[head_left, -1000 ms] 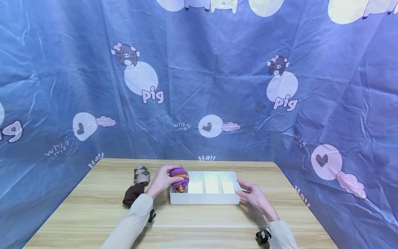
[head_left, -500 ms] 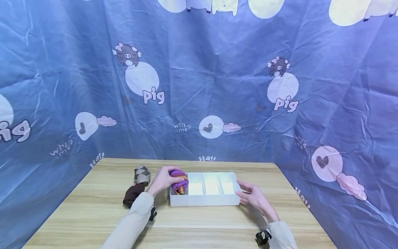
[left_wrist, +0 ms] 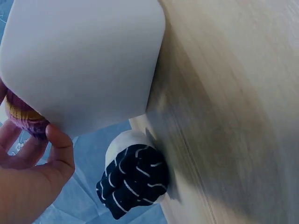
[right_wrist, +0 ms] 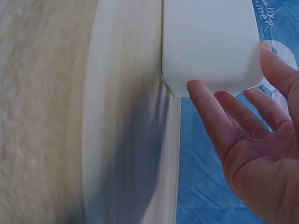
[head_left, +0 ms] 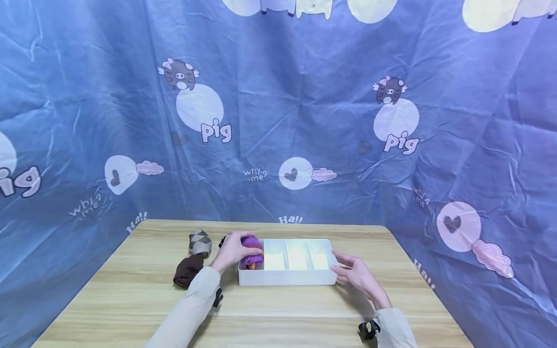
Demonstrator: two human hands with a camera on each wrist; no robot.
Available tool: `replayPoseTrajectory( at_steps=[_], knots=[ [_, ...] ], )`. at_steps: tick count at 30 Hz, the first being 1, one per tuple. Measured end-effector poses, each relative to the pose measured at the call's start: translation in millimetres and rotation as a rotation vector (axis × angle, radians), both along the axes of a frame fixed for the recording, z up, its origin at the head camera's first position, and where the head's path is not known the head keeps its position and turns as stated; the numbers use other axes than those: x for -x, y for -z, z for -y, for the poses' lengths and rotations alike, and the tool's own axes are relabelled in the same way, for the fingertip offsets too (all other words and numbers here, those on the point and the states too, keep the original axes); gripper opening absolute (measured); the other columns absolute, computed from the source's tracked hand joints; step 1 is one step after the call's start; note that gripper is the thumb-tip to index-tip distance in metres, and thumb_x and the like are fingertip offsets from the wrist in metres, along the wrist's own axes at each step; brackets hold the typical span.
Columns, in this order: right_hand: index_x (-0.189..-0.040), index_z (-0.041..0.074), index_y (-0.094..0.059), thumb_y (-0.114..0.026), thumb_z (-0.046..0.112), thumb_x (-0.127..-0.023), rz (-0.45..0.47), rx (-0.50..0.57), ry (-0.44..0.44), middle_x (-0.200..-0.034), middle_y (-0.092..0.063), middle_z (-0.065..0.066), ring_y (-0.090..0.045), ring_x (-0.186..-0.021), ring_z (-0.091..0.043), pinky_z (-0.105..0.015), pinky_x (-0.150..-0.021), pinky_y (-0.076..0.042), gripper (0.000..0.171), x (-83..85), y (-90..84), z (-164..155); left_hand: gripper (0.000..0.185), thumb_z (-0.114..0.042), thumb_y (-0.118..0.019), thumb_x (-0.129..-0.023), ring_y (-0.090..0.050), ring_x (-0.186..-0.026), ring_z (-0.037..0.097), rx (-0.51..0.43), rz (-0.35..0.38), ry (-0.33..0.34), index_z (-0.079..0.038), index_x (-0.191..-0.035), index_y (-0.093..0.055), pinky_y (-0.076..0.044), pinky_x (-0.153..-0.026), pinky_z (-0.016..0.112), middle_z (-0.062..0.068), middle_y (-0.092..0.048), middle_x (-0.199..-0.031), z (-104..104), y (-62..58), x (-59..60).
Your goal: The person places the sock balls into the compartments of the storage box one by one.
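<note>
A white divided tray lies mid-table. My left hand grips a purple and orange striped sock ball that sits low in the tray's leftmost compartment. The left wrist view shows that ball at the tray's outer wall, with my left hand curled round it. My right hand is open, its straight fingers against the tray's right end. The right wrist view shows those fingers touching the tray's corner. The other compartments show only pale bottoms.
Left of the tray lie a grey argyle sock ball and a brown sock. A black sock ball with white stripes sits just behind my left hand. A blue printed cloth walls in the wooden table.
My left hand has lowered the purple striped sock ball from above the rim into the leftmost compartment. The right hand has stayed at the tray's right end.
</note>
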State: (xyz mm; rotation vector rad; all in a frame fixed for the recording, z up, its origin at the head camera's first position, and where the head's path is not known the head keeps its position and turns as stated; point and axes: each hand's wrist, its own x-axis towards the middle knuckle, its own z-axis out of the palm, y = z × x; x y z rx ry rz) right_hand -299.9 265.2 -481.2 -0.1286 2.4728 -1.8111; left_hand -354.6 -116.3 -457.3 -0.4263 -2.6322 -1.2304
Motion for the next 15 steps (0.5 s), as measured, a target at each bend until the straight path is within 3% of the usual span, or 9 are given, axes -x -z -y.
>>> replayPoseTrajectory(
  at_steps=[7,15],
  knots=[
    [-0.146,-0.004,-0.040,-0.069,0.013,-0.091,0.000,-0.003,-0.007,-0.145,-0.041,-0.034,-0.061,-0.117,-0.035,-0.039,-0.087,-0.057,0.065,-1.1,-2.6,6.0,0.045,-0.033,-0.089,-0.068,-0.063,-0.086,0.016,0.036,-0.010,0.018,-0.020,-0.108,-0.074,-0.051,-0.073,0.033,0.001,-0.073,-0.106,1.8,4.2,4.4],
    [-0.145,-0.001,-0.043,-0.072,0.013,-0.088,0.019,-0.004,0.061,-0.142,-0.043,-0.035,-0.062,-0.114,-0.037,-0.040,-0.087,-0.057,0.065,-2.0,-4.1,12.9,0.043,-0.033,-0.084,-0.075,-0.061,-0.098,0.020,0.134,-0.061,0.054,-0.017,-0.113,-0.074,-0.049,-0.086,0.039,0.005,-0.071,-0.112,3.0,3.6,9.8]
  ],
)
